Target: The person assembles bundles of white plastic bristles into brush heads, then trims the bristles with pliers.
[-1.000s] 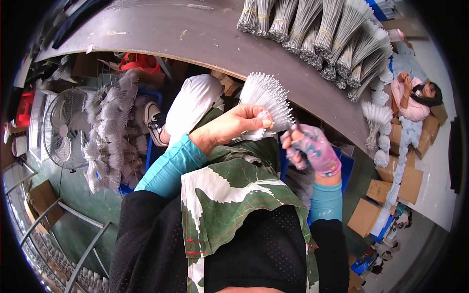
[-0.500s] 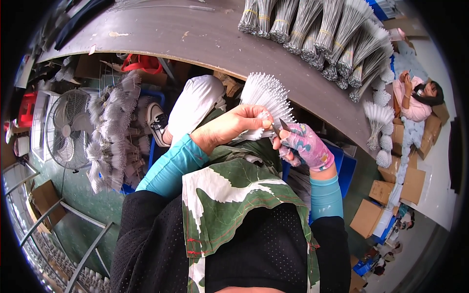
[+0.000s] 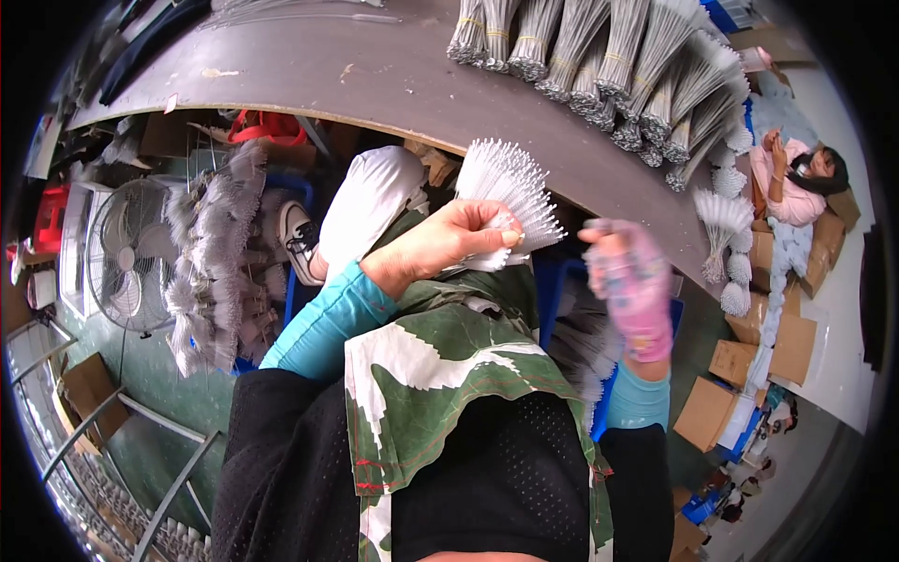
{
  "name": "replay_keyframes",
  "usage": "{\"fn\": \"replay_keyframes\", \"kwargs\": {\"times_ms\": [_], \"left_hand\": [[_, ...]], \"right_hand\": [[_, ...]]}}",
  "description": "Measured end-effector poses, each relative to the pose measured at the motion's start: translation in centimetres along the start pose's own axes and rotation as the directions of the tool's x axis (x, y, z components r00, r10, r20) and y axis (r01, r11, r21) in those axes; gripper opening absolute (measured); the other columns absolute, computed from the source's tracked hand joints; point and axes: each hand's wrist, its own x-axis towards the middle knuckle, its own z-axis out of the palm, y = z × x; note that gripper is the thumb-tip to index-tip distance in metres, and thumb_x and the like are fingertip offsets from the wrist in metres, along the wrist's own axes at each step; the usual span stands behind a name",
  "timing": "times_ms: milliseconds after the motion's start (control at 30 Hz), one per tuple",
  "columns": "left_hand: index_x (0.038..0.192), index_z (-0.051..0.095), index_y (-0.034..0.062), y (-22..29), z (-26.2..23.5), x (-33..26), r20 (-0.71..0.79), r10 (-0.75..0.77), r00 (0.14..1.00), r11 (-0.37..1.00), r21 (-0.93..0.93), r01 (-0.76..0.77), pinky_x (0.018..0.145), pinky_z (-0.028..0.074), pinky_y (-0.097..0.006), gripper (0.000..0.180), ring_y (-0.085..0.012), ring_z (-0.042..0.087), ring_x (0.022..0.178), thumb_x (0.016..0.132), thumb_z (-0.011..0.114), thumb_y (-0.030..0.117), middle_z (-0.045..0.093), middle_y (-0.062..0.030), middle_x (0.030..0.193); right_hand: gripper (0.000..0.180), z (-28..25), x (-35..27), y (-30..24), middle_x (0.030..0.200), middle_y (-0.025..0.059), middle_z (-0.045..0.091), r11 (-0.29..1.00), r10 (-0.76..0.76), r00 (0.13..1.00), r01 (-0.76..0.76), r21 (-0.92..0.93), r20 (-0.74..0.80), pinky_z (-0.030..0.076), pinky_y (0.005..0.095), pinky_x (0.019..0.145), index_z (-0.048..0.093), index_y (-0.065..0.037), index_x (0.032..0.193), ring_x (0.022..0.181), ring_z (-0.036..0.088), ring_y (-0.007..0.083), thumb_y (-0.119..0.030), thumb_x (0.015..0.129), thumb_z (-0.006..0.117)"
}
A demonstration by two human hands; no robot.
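Note:
Above my lap, a fanned bundle of thin white brushes point(image 3: 513, 187) stands with its tips pointing away from me. My left hand point(image 3: 445, 236), bare with a teal sleeve, is closed in a pinch at the bundle's near side. My right hand point(image 3: 633, 286), in a pink patterned glove with bare fingertips, is raised to the right of the bundle, apart from it. Motion blurs its fingers, so whether it holds anything does not show. Below it, a blue bin point(image 3: 554, 273) contains more thin grey-white brushes point(image 3: 582, 339).
Across the front runs a brown table point(image 3: 375, 84), with several tied brush bundles point(image 3: 618, 56) at its right. A fan point(image 3: 126, 253) and hanging white brushes point(image 3: 220, 272) are at left. Metal rails point(image 3: 169, 478) stand lower left. Cardboard boxes point(image 3: 707, 412) and a seated person point(image 3: 794, 187) are at right.
My right hand has moved away from the bundle to the right, and the dark pointed blade that showed at its fingers is no longer visible. My left hand has stayed at the bundle.

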Motion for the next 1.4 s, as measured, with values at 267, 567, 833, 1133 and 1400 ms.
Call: {"fn": "replay_keyframes", "kwargs": {"times_ms": [267,567,833,1133,1400], "left_hand": [[0.093,0.062,0.0031,0.3,0.7,0.2,0.019,-0.065,0.998,0.997,-0.029,0.066,0.070,0.042,-0.018,0.010,-0.0034,0.052,0.077,0.088,0.060,0.012,0.060,0.0034,0.086],[0.094,0.061,0.0037,-0.1,0.7,0.3,0.026,-0.049,0.998,0.999,-0.007,0.049,0.069,0.041,-0.018,0.010,-0.0029,0.051,0.075,0.089,0.060,0.013,0.059,0.0047,0.084],[0.095,0.060,0.0046,0.0,0.7,1.0,-0.007,0.012,1.000,0.993,0.119,-0.011,0.070,0.039,-0.018,0.010,-0.0017,0.047,0.078,0.091,0.057,0.013,0.056,0.0062,0.083],[0.096,0.057,0.0021,1.4,0.5,1.1,-0.131,0.191,0.973,0.868,0.486,-0.105,0.076,0.042,-0.022,0.010,-0.0049,0.050,0.084,0.091,0.055,0.010,0.058,0.0019,0.087],[0.095,0.058,0.0037,11.0,2.6,2.5,-0.175,0.681,0.711,0.730,0.248,-0.637,0.068,0.045,-0.026,0.008,-0.0104,0.056,0.074,0.087,0.057,0.006,0.061,-0.0034,0.084]], "right_hand": [[0.030,1.0,0.7,2.2,0.074,0.0175,0.060,0.648,-0.203,0.923,0.378,-0.661,0.328,0.046,0.0402,0.055,0.058,-0.003,0.088,0.067,0.060,0.0366,-0.032,0.084,0.061],[0.038,0.5,1.6,3.2,0.068,0.0135,0.060,0.695,-0.218,0.903,0.410,-0.591,0.370,0.044,0.0376,0.052,0.059,-0.002,0.081,0.059,0.059,0.0320,-0.040,0.085,0.059],[0.063,-4.0,2.1,0.8,0.063,0.0001,0.050,0.706,-0.125,0.985,0.002,0.708,0.122,0.026,0.0218,0.039,0.055,-0.007,0.079,0.043,0.034,0.0069,-0.067,0.085,0.037],[0.016,2.9,2.1,4.5,0.092,0.0064,0.061,0.973,-0.226,0.950,0.211,-0.089,-0.214,0.047,0.0233,0.071,0.060,0.001,0.098,0.082,0.059,0.0128,-0.012,0.090,0.056],[0.013,3.7,6.3,6.4,0.097,0.0144,0.059,0.777,-0.544,0.835,0.466,-0.422,-0.079,0.047,0.0329,0.081,0.060,-0.001,0.095,0.090,0.060,0.0271,-0.002,0.083,0.057]]}}
